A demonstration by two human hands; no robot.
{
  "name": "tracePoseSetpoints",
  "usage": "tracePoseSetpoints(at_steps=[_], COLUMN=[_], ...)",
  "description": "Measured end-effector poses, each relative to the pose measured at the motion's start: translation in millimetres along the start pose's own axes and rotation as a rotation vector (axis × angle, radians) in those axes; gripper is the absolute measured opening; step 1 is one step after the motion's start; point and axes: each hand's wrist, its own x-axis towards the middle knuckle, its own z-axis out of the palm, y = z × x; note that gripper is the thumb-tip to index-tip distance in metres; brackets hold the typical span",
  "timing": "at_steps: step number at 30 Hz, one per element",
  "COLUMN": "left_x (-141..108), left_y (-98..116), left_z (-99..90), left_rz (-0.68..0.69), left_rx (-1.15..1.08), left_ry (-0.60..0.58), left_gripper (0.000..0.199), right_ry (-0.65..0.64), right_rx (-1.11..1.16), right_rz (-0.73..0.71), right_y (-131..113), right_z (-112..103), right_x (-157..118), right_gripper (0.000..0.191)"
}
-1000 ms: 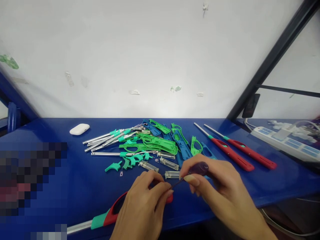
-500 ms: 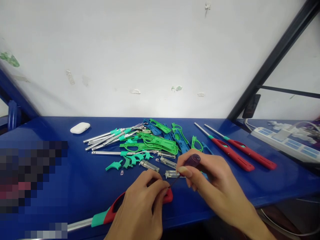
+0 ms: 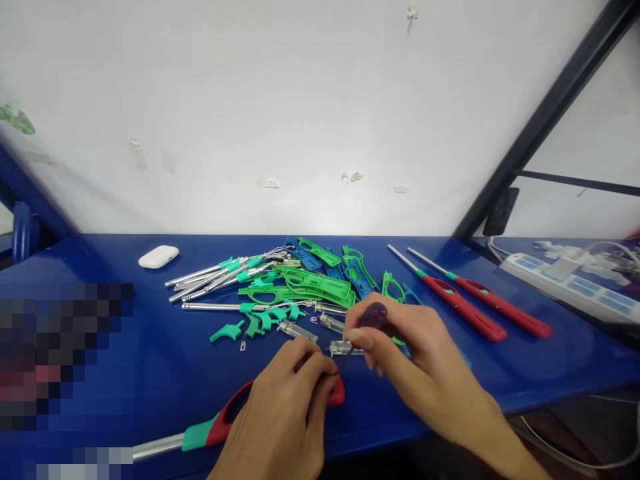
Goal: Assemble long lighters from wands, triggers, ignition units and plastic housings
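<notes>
My left hand (image 3: 285, 410) is closed around the red handle of a long-necked gas lighter (image 3: 200, 435), whose metal barrel points to the lower left. Between the thumb and fingers of my right hand (image 3: 407, 357) is a small screwdriver (image 3: 374, 316) with a dark purple handle. It is tilted, and its thin shaft runs down to the lighter's handle end beside my left fingertips. My fingers hide the exact spot where the tip meets the handle. Just beyond my hands lie clear fuel tanks (image 3: 297, 331) and teal triggers (image 3: 227, 332).
Green handle shells (image 3: 320, 287), blue shells (image 3: 303, 253) and metal barrels (image 3: 210, 307) lie piled mid-table. Two red lighters (image 3: 465, 310) rest at the right, near a power strip (image 3: 575, 283). A white earbud case (image 3: 159, 257) sits at the back left. The wall (image 3: 300, 113) stands behind.
My right hand and the screwdriver have shifted slightly left and toward the lighter's handle. My left hand keeps its hold on the lighter. The whole view has moved a little.
</notes>
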Motion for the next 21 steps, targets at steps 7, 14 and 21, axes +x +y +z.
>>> tracePoseSetpoints(at_steps=[7, 14, 21], left_x=[-2, -8, -8], left_y=[9, 7, 3], left_z=[-5.1, 1.4, 2.8], left_rz=[-0.025, -0.009, 0.020], left_rx=[0.001, 0.070, 0.072], left_ry=[-0.012, 0.002, -0.012], left_gripper=[0.022, 0.024, 0.028], right_ry=[-0.036, 0.064, -0.043], right_rx=[-0.066, 0.017, -0.019], right_rz=[0.005, -0.132, -0.287], right_y=[-2, 4, 6], right_z=[-2, 5, 2], right_x=[2, 3, -1], right_gripper=[0.022, 0.035, 0.039])
